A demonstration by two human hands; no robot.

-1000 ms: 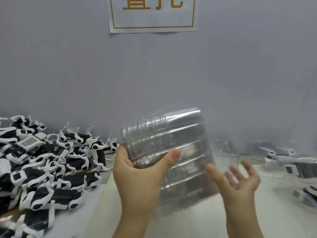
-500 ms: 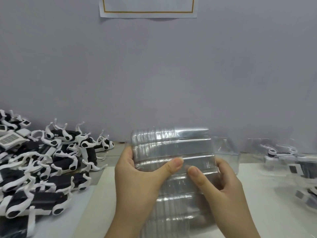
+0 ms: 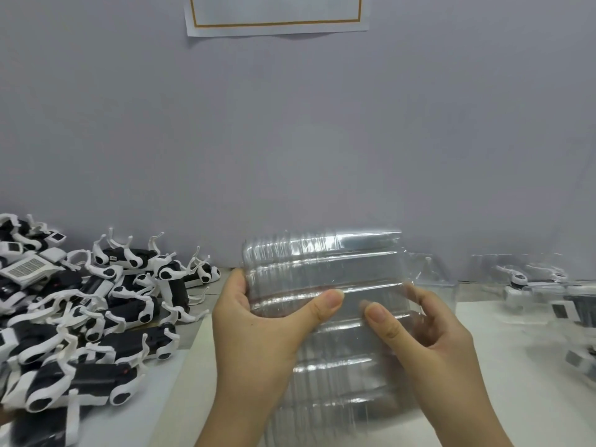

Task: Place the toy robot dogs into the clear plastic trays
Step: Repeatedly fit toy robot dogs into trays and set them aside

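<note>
Above counter (image 3: 516, 375), at middle: stack of clear trays (image 3: 322, 275) held upright, left hand (image 3: 264, 321) and right hand (image 3: 422, 330) both clamped on it, thumbs in front. Toy robot dogs (image 3: 96, 317) piled at left.

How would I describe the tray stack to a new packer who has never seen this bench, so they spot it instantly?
Below the paper sign on the grey wall, over the white table, the left hand and right hand grip the tray stack. Unlike the single clear trays by the wall, it is thick and ribbed, many trays nested.
</note>
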